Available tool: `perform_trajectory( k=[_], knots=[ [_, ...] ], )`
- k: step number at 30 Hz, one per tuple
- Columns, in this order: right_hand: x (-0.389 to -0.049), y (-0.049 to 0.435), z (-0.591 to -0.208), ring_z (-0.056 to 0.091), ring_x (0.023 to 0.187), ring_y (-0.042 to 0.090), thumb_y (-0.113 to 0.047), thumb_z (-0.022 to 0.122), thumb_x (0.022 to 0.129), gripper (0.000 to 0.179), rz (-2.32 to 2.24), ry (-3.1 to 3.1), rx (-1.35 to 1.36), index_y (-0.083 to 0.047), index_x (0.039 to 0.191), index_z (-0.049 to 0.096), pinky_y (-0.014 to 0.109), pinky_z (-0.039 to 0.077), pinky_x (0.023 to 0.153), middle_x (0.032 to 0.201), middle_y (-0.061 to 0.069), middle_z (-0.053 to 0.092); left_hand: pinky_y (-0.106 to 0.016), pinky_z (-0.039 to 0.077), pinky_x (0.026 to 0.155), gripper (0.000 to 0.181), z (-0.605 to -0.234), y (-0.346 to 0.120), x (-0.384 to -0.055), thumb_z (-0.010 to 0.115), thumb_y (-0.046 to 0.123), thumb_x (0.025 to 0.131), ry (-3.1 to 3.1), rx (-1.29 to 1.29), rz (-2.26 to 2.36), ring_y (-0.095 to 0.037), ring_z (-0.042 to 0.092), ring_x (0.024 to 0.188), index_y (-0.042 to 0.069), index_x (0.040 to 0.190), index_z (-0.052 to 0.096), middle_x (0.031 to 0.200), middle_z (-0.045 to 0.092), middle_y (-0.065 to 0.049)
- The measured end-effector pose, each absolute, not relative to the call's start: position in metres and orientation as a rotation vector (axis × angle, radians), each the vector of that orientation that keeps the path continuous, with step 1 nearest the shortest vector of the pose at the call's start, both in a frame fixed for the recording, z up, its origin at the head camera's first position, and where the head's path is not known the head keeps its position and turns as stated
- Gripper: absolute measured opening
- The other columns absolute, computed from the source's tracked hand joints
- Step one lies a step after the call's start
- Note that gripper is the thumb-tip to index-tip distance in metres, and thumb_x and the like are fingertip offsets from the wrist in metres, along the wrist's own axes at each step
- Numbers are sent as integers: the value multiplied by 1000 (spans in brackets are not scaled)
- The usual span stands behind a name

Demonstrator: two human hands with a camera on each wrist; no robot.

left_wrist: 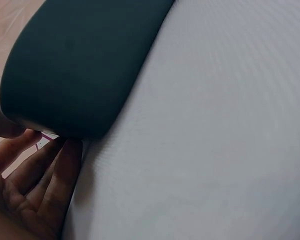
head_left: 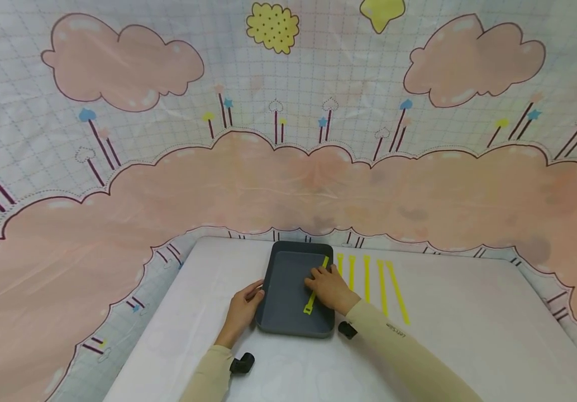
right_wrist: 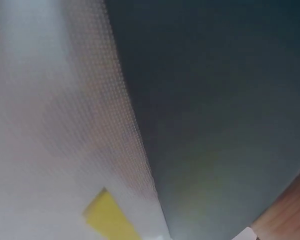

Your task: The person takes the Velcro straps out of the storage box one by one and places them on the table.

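A dark grey rectangular tray [head_left: 283,321] lies on the white table; its outer wall [left_wrist: 70,75] fills the upper left of the left wrist view. At its left side my left hand [head_left: 242,312] grips the rim, thumb near the top edge and fingers [left_wrist: 60,180] against the outside. Over the tray's right half, my right hand [head_left: 330,287] holds a yellow strap [head_left: 309,307] with a slotted head. The strap lies slantwise, its head toward me and its far end near the right rim. My fingers cover its middle. The right wrist view hardly shows that hand.
Several more yellow straps [head_left: 367,279] lie in a row on the table [head_left: 469,324], right of the tray. One strap's end [right_wrist: 110,217] shows beside the tray wall in the right wrist view. A patterned cloth [head_left: 318,190] hangs behind the table.
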State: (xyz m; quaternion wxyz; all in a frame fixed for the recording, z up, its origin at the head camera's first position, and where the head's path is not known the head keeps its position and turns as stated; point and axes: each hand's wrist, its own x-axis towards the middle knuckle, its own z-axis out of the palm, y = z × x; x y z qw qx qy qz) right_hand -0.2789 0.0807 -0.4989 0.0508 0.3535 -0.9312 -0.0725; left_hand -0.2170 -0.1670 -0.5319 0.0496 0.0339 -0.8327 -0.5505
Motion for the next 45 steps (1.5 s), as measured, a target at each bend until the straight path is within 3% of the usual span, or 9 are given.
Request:
perform_trajectory(
  k=[7, 19, 31, 37, 39, 43, 45],
  knots=[
    [-279, 84, -497, 57, 104, 24, -14, 59, 96, 17, -139, -2803, 1110, -22, 110, 66, 49, 45, 87, 112, 4, 62, -49, 50, 99, 37, -532, -165, -218, 61, 16, 97, -2542, 123, -1669, -33, 67, 113, 8, 133, 62, 120, 70, -20],
    [-287, 78, -496, 58, 105, 23, -11, 65, 93, 21, -111, -2866, 1181, -22, 112, 67, 48, 46, 87, 113, 3, 62, -46, 51, 99, 37, -536, -170, -215, 61, 17, 97, -2547, 144, -1634, -32, 67, 113, 8, 133, 62, 121, 69, -19],
    [-290, 90, -494, 53, 87, 16, -19, 70, 91, 7, 36, -2809, 1286, -23, 91, 64, 40, 39, 74, 93, -4, 62, -46, 53, 96, 36, -532, -164, -218, 59, 15, 98, -2547, 122, -1636, -33, 67, 112, 7, 133, 62, 122, 68, -21],
    [-290, 89, -497, 57, 89, 19, -16, 68, 92, 6, 108, -2782, 1287, -20, 90, 64, 52, 47, 87, 91, -4, 67, -46, 53, 95, 36, -534, -165, -217, 59, 16, 97, -2534, 99, -1633, -34, 68, 110, 6, 132, 62, 120, 69, -21],
    [-290, 88, -497, 57, 89, 19, -17, 66, 93, 5, 127, -2757, 1290, -20, 90, 66, 48, 47, 86, 91, -4, 68, -45, 54, 93, 36, -534, -165, -216, 59, 17, 97, -2516, 66, -1622, -34, 68, 109, 5, 131, 63, 118, 69, -22],
    [-290, 88, -498, 57, 86, 17, -17, 66, 93, 4, 263, -2736, 1278, -20, 92, 70, 34, 38, 73, 91, -4, 69, -42, 57, 87, 36, -534, -166, -215, 59, 19, 97, -2501, -3, -1561, -34, 71, 102, 3, 129, 64, 113, 71, -24],
    [-291, 88, -499, 58, 85, 14, -16, 68, 92, 4, 401, -2749, 1254, -19, 94, 70, 31, 41, 74, 90, -4, 69, -43, 56, 88, 36, -534, -166, -216, 59, 18, 97, -2507, 16, -1574, -34, 70, 104, 4, 129, 64, 114, 71, -24]
  ],
)
